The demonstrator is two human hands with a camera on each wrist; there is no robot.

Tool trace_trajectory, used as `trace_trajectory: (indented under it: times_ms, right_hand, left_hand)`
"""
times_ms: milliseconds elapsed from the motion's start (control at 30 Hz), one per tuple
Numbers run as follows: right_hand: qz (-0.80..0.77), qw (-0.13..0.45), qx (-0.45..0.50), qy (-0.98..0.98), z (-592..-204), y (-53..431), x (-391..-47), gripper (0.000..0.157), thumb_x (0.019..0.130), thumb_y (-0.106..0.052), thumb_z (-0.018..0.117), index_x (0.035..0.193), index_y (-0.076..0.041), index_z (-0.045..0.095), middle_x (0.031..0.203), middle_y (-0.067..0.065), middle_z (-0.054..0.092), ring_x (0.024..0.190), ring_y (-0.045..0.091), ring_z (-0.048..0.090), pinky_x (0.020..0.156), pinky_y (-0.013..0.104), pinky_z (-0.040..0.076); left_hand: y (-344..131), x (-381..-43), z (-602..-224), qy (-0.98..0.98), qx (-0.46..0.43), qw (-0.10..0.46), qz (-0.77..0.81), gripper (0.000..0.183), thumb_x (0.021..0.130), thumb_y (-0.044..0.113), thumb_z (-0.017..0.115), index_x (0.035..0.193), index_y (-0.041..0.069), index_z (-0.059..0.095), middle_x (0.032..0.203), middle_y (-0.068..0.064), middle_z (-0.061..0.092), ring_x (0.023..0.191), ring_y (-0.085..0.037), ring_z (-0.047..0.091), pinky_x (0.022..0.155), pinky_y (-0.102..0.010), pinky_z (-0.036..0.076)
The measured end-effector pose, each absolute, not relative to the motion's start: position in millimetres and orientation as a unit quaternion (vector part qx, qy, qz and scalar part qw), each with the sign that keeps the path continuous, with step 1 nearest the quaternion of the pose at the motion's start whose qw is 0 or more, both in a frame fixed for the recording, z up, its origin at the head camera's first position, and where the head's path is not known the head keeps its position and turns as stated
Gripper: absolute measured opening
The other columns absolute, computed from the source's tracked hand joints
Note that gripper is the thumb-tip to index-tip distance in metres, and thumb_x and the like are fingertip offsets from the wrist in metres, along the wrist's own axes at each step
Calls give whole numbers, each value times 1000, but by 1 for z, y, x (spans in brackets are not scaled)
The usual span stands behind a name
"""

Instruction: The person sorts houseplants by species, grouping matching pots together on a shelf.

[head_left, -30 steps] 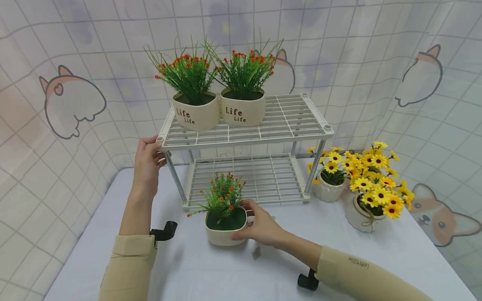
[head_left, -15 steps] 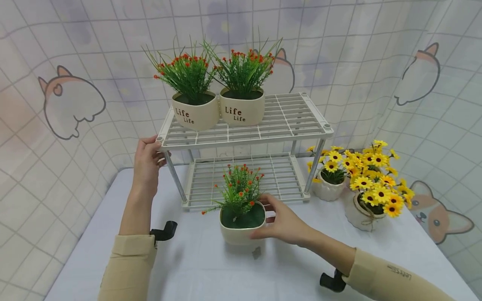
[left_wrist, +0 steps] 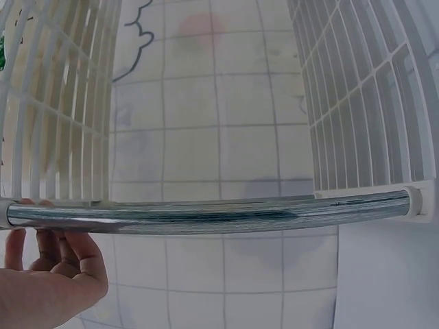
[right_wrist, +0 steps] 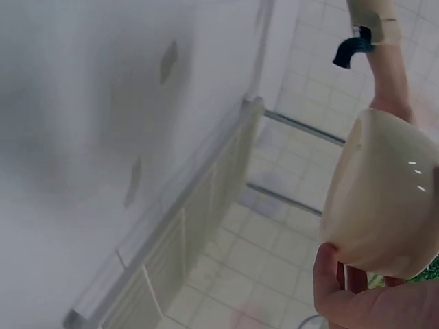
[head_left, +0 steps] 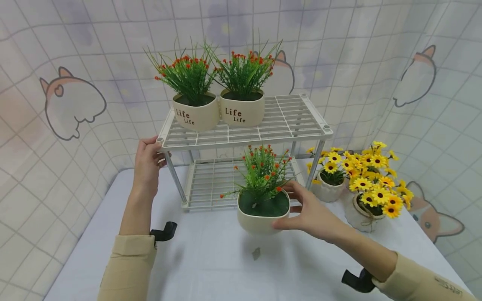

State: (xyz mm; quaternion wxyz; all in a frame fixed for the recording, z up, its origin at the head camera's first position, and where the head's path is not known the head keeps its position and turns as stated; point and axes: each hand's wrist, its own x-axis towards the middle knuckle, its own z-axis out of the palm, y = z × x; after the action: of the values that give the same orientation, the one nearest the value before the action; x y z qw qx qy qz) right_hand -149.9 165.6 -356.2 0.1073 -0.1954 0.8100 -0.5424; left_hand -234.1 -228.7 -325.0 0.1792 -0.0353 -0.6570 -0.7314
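Note:
My right hand (head_left: 314,215) grips the right side of a cream flowerpot (head_left: 257,223) planted with red-flowered greenery (head_left: 263,171). The pot is lifted over the table in front of the rack. From below, the right wrist view shows the pot's underside, with thumb and fingers at its rim. My left hand (head_left: 147,165) holds the front left corner of a white two-tier wire rack (head_left: 211,145); in the left wrist view its fingers curl at the top of the metal post (left_wrist: 226,218). Two matching "Life" pots, left (head_left: 197,115) and right (head_left: 242,110), stand side by side on the top shelf.
Right of the rack stand a small white pot of yellow flowers (head_left: 327,190) and a larger one tied with twine (head_left: 363,215). The lower shelf (head_left: 211,184) lies behind the lifted pot. A patterned curtain (head_left: 124,33) hangs behind the table (head_left: 203,267).
My right hand has carried the flowerpot rightward and up off the table. My left hand stays at the rack's corner, and the two pots on top have not moved.

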Motion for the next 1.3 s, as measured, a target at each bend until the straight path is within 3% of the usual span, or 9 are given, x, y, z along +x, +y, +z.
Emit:
trace_trajectory:
  times_ms: [267,667,867,1100,1300]
  right_hand:
    - [-526,69,-200,824,-328,177,-142,85,80,-29,89,146,-6,42,149,18,46,124,36,56,97,51,51]
    - [-539,48,-188,820,-289,191,-136,85,84,-24,86,151,-10,35,147,13,48,128,37,53,96,54,50]
    - [-557,37,-189,808,-272,199,-145,89,87,-17,82,156,-10,27,149,11,45,131,34,50,97,42,50]
    - [-548,24,-163,820,-253,202,-161,90,89,-20,81,159,-13,24,154,10,41,135,31,45,105,58,41]
    - [-541,-2,-142,829,-234,204,-178,87,89,-24,80,158,-17,27,154,6,41,131,23,45,101,51,43]
  left_hand:
    - [-229,-235,-329,-669,-30,185,-719,19,106,20,41,122,19,50,110,-1,61,93,-17,55,82,-31,38]
    - [-228,-234,-330,-674,-29,187,-714,19,106,21,40,123,19,50,113,-4,61,94,-17,55,84,-32,38]
    - [-229,-235,-329,-674,-30,188,-714,19,106,21,40,123,19,50,110,-2,61,93,-17,55,83,-31,39]
    - [-229,-235,-330,-680,-36,195,-706,21,107,24,41,125,18,50,113,-2,61,94,-17,55,85,-32,39]
    - [-228,-235,-329,-675,-31,195,-711,20,107,23,42,124,18,50,115,-4,61,94,-18,55,85,-32,40]
